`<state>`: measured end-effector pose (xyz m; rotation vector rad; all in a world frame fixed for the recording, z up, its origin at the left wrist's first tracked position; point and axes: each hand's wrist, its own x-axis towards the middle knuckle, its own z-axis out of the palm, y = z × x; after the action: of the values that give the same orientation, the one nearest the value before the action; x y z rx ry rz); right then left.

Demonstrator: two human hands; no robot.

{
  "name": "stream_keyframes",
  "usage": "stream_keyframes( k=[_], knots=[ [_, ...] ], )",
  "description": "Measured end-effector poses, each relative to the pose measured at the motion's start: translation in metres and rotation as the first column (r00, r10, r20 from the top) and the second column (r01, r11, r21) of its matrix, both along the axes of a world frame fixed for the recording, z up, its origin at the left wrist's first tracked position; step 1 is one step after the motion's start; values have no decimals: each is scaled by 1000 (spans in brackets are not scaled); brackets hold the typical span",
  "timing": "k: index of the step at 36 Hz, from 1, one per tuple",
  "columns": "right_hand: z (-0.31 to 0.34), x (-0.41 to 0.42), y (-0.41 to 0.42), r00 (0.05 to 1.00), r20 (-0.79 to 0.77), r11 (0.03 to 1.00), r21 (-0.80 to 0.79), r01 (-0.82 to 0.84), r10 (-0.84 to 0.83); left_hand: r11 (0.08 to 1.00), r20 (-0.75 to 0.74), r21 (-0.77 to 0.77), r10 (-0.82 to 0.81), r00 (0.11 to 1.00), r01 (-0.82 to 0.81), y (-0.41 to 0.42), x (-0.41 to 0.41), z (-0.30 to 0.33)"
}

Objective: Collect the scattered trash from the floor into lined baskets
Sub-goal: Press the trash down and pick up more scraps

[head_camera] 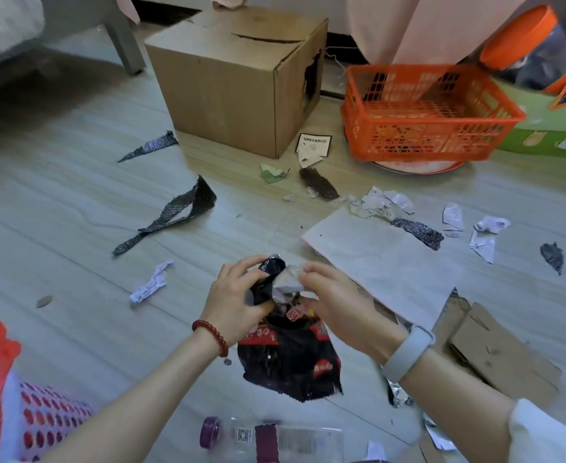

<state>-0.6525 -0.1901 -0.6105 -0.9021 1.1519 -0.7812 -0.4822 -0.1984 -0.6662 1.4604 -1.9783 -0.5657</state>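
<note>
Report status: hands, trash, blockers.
Left hand and right hand both grip the black snack wrapper. Orange basket ahead, unlined. Scraps across the floor; nothing blocking.

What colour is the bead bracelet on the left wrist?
Dark red, on the bracelet in the head view.

Red bead bracelet (pixel 212 336), grey wristband (pixel 407 353), white sleeve (pixel 549 432).

**Trash on the floor, baskets at the edges**

A black-and-red foil snack wrapper (pixel 288 359) hangs crumpled above the wood-look floor, its silvery lining showing at the top. Black mesh strips (pixel 171 218) and torn white paper scraps (pixel 380 203) lie scattered. An orange lattice plastic basket (pixel 425 115) sits tilted, apparently unlined; a white perforated basket with red bag (pixel 40 426) sits bottom-left.
</note>
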Motion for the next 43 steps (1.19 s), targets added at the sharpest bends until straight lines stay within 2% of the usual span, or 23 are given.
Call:
stream_keyframes(
  k=[3, 5, 8, 9, 11, 13, 15, 18, 21, 24, 30, 33, 35, 38, 41, 43],
  knots=[
    [-18, -14, 2, 968, -223, 982, -173, 81, -119, 986, -171, 66, 163, 972, -154, -2, 7, 5],
    [-31, -22, 6, 933, -350, 987, -156, 25, -79, 951, -265, 131, 307, 914, -281, -7, 14, 8],
    [-46, -25, 15, 924, -383, 1000, 1, -15, 14, 891, -283, 172, 454, 845, -421, -9, 18, 6],
    [-46, -23, 18, 947, -320, 994, 112, 11, 26, 885, -250, 154, 465, 849, -440, -7, 16, 5],
    [-44, -17, 20, 999, -22, 932, 362, 34, -28, 899, -201, 114, 437, 877, -422, -3, 8, 7],
    [-40, -8, 17, 941, 309, 875, 482, -33, -135, 945, -224, 105, 326, 918, -310, 3, -4, 9],
    [-25, -1, 13, 859, 464, 858, 510, -58, -217, 983, -254, 124, 166, 953, -138, 11, -15, 10],
    [-15, -1, 10, 839, 501, 901, 434, -28, -215, 976, -216, 204, -30, 976, 75, 18, -25, 7],
    [-18, -2, 14, 847, 494, 921, 390, -14, -197, 950, -241, 268, -95, 966, 160, 21, -25, 3],
    [-26, 0, 17, 895, 397, 924, 380, 41, -203, 945, -159, 246, -181, 970, 217, 28, -27, 2],
    [-24, 3, 13, 919, 218, 915, 316, 251, -328, 930, -27, 306, -207, 978, 206, 25, -15, 12],
    [-17, 3, 2, 949, 95, 943, 175, 283, -302, 927, 72, 326, -217, 973, 183, 19, 1, 19],
    [-10, 7, -10, 969, -20, 968, 29, 248, -247, 944, 139, 302, -181, 974, 133, 15, 15, 30],
    [7, 27, -29, 974, -156, 981, -124, 148, -167, 984, 149, 177, -12, 989, -15, 11, 46, 65],
    [37, 66, -40, 981, -190, 971, -239, 1, -48, 985, 163, 30, 163, 973, -170, 19, 97, 108],
    [58, 104, -42, 985, -167, 953, -290, -83, 35, 957, 179, -8, 288, 941, -291, 33, 136, 135]
  ],
)
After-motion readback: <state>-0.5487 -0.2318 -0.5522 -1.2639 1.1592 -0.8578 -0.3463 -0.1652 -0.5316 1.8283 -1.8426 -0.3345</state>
